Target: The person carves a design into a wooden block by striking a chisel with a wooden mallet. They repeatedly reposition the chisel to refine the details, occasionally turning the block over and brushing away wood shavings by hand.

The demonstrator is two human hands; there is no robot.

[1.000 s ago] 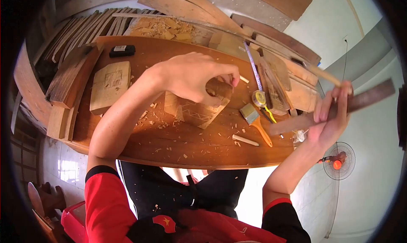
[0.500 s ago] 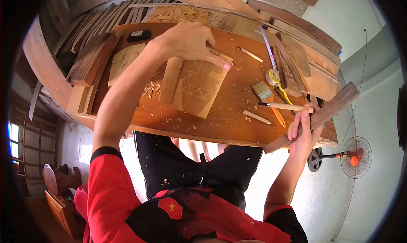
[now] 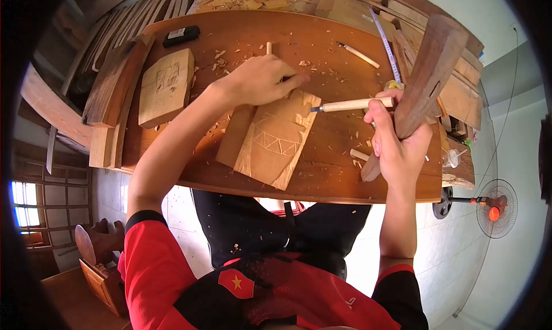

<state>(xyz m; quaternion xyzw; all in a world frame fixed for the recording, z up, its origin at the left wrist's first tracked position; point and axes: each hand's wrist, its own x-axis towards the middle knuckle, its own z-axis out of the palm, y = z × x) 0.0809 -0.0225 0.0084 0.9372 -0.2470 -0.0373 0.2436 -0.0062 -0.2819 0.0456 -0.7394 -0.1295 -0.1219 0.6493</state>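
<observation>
My left hand (image 3: 261,81) is closed over the far end of a thick wooden board (image 3: 276,137), thumb stretched along its top. Zigzag lines between two curved lines are carved into the board's face. Its curled fingers are partly hidden. My right hand (image 3: 402,151) grips two things at once: a carving chisel (image 3: 348,105) with a pale wooden handle, its dark tip pointing left near the board's right edge, and a long dark wooden bar (image 3: 428,77), held slanting upward. A pale wooden handle (image 3: 269,48) shows just beyond my left hand.
Another marked wood block (image 3: 167,85) lies at left, below a black box-shaped object (image 3: 181,36). A second chisel (image 3: 359,55) and a tape measure's blade (image 3: 385,45) lie at right. Wood shavings (image 3: 218,56) are scattered over the table (image 3: 230,33). A fan (image 3: 495,209) stands at right.
The carved board has turned and its near end has shifted toward me with my left hand on it. My right hand has brought the chisel leftward to the board and tilted the bar more upright.
</observation>
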